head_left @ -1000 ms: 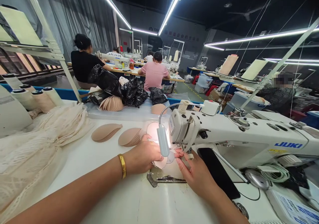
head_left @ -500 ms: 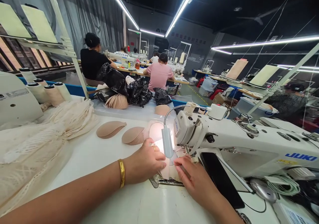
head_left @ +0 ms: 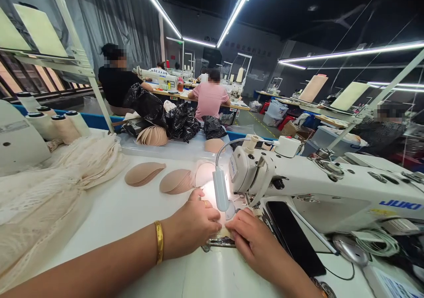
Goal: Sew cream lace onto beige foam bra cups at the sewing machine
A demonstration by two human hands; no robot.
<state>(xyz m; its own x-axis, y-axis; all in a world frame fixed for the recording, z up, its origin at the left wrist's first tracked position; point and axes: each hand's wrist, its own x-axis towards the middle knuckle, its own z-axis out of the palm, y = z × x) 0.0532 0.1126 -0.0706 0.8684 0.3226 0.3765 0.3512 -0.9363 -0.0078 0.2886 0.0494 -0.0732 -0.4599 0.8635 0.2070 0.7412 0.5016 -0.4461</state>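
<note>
My left hand [head_left: 190,223], with a gold bangle at the wrist and a ring, is closed on a piece of beige fabric [head_left: 226,231] in front of the sewing machine [head_left: 308,170]. Opposite it, my right hand [head_left: 253,236] has its fingers pressed together at the fabric's right side, by the needle area. Most of the fabric is hidden by my fingers and by the small gooseneck lamp [head_left: 220,189] glowing above it. Just beyond my left hand lie stacks of beige bra cups [head_left: 145,174], the nearer stack [head_left: 177,181] beside the brightly lit spot.
Cream lace fabric [head_left: 49,200] is heaped on the left, below thread cones [head_left: 61,127]. A black phone [head_left: 294,240] rests right of my right hand. Black plastic bags [head_left: 182,121] and more cups [head_left: 152,135] sit along the table's far edge. Co-workers sit farther off.
My right hand has shifted slightly left and down, closer to my left hand. Less of the beige fabric shows between them. The whole view has tilted and shifted a little.
</note>
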